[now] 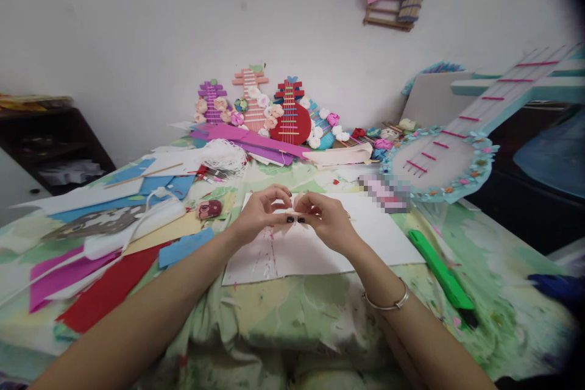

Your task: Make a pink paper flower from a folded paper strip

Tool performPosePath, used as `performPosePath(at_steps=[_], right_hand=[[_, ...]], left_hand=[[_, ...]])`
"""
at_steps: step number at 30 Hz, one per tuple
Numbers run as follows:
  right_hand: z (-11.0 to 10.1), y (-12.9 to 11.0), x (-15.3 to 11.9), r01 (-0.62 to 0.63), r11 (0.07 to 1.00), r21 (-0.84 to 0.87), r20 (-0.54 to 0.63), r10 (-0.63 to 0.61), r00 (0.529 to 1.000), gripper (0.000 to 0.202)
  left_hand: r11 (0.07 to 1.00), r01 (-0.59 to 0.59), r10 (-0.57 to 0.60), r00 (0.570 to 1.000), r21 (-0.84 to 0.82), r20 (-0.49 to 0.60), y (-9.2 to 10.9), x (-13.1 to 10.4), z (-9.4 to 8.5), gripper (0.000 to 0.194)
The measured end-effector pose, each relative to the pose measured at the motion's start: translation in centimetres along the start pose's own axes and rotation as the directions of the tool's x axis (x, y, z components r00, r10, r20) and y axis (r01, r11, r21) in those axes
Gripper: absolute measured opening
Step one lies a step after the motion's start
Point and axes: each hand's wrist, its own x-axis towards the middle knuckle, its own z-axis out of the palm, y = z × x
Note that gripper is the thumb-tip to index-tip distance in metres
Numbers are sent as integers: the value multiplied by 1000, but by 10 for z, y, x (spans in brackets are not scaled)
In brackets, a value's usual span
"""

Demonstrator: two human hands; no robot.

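My left hand (265,210) and my right hand (325,214) meet above a white sheet (375,247), fingers curled and thumb tips almost touching. Both pinch a small pale piece (295,202) that looks like thin paper; the fingers cover most of it, so its exact kind cannot be told. Under the hands the sheet carries dark and pink streaks, left of its middle. Right of the sheet lies a green utility knife (442,271), its dark end toward me.
Coloured sheets, including a red one (114,286), spread across the left. A white string bundle (223,157) lies behind them. Decorated lute-shaped crafts (290,119) lean on the wall. A larger light-blue stringed craft (441,161) rises at the right. Patterned green cloth (301,311) covers the table.
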Motion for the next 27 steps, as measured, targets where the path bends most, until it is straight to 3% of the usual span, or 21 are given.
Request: performPosePath(at_steps=[6,12,19,27], right_hand=[[0,0,0,-29,998,-61,-7,28,1000,6],[2,1,0,-14,999,-36,12,14,1000,5],[-1,-1,0,-22,999,-43,8,22,1000,9],[-1,-1,1,-24,996,-83,-3,24,1000,11]], left_hand=[[962,-53,44,998,268,40,10,-3,4,20],[898,-128,115,992,422,57,12,-3,5,13],[858,-144,158,987,493,14,16,-3,4,17],[860,-96,113,994,501,-5,16,-2,2,19]])
